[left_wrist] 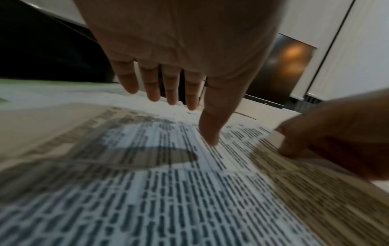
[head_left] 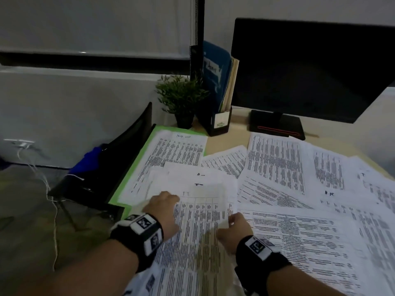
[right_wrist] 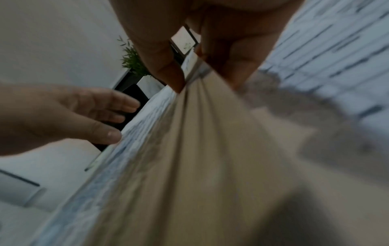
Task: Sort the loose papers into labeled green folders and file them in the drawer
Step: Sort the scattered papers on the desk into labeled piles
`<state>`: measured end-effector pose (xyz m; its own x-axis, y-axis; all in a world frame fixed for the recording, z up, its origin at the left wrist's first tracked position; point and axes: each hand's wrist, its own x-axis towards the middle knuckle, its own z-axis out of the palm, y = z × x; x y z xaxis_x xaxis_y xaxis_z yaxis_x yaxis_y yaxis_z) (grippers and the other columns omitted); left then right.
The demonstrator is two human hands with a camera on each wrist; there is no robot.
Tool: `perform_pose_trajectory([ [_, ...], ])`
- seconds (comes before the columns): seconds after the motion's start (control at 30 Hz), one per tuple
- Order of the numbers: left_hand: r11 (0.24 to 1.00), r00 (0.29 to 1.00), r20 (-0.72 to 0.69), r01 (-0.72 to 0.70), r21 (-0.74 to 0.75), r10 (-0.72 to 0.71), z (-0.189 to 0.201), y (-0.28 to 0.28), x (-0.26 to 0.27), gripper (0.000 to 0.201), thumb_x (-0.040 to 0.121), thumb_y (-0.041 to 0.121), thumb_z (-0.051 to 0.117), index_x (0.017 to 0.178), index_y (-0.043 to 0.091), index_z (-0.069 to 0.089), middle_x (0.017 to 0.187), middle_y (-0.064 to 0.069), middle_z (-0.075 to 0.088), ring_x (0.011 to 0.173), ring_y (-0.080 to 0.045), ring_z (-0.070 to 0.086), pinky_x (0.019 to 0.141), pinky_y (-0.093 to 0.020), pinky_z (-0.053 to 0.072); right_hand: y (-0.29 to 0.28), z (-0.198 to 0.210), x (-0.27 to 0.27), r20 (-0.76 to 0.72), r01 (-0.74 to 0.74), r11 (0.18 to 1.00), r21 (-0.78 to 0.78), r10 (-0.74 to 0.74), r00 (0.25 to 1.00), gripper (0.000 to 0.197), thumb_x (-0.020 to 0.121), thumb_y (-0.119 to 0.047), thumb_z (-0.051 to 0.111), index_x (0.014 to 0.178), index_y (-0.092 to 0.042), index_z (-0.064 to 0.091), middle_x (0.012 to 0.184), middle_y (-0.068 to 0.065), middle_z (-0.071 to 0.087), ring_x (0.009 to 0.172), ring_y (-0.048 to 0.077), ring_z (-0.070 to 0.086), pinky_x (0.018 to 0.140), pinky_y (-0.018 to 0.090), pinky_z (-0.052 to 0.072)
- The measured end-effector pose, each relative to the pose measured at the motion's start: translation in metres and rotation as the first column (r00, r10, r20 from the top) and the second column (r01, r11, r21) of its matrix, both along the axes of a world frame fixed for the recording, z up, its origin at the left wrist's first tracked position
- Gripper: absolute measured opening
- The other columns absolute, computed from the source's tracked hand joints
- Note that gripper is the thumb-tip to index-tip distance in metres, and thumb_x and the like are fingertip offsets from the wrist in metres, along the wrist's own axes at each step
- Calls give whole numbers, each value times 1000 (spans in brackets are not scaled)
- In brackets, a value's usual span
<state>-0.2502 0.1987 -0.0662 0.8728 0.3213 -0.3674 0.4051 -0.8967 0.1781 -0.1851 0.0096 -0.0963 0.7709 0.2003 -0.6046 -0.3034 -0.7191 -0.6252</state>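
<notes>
Loose papers (head_left: 277,167) are spread across the worktop (head_left: 239,124) from 9 to 3 o'clock, with bare surface seen only toward 12 o'clock, before a monitor (head_left: 310,67) and a potted plant (head_left: 181,97). A printed sheet (head_left: 198,223) is pinched at its right edge by the right hand (head_left: 234,231), thumb against curled fingers. The left hand (head_left: 164,210) is held flat, fingers straight, its thumb touching the sheet. A green folder (head_left: 136,165) lies at 10 o'clock under a page.
</notes>
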Motion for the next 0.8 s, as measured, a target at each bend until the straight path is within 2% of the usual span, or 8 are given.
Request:
perform_pose_trajectory([
  [0.13,960,954,-146,274,62,-263,-21,-19,12,71,73,32,78,134,29,41,134,6,39,121,-19,43,102,-40,38,-5,22,2,60,-215,955,-204,232,971,38,79,-29,67,106,-20,42,92,-7,56,76,8,58,56,21,48],
  [0.2,949,944,-179,298,99,-278,-26,-18,12,71,72,34,78,132,30,42,132,5,40,118,-20,46,101,-42,38,-3,32,17,187,-273,894,-355,354,916,55,77,-39,71,118,-22,39,107,-6,53,93,11,57,74,25,50],
  [0.27,944,942,-172,310,116,-288,-30,-16,12,68,72,36,77,130,30,43,128,6,40,117,-20,46,99,-42,36,8,35,40,310,-300,822,-483,482,820,73,76,-48,71,134,-24,34,132,-3,43,119,17,44,98,35,44],
  [0.33,941,943,-158,314,123,-294,-29,-17,12,59,72,36,76,122,31,45,122,5,41,113,-21,48,96,-42,35,21,32,64,321,-368,762,-534,585,745,86,75,-52,69,143,-26,26,146,-4,31,132,20,31,107,41,34],
  [0.43,940,940,-159,322,116,-303,-26,-19,13,57,68,41,77,115,33,47,116,5,42,106,-20,50,92,-43,35,29,21,89,221,-455,711,-535,638,738,107,67,-61,72,149,-27,12,152,-4,24,138,24,24,109,49,29],
  [0.53,935,938,-140,333,121,-316,-28,-17,13,65,65,41,78,120,32,45,118,5,41,110,-21,48,92,-43,36,30,10,98,128,-495,654,-572,667,734,116,62,-69,71,150,-26,8,152,-2,25,137,28,24,108,51,31],
  [0.63,950,951,-88,304,77,-297,-29,-12,12,72,67,38,78,128,37,41,139,4,27,127,-24,31,102,-41,30,32,9,105,117,-486,633,-602,672,731,109,60,-75,65,147,-29,18,145,0,31,132,29,27,105,52,33],
  [0.8,982,981,-30,189,-25,-189,-11,9,34,99,57,62,78,138,42,26,152,10,7,137,-22,14,111,-44,20,46,9,117,149,-512,622,-593,709,689,116,54,-78,63,148,-30,15,147,-4,29,133,29,26,103,54,34],
])
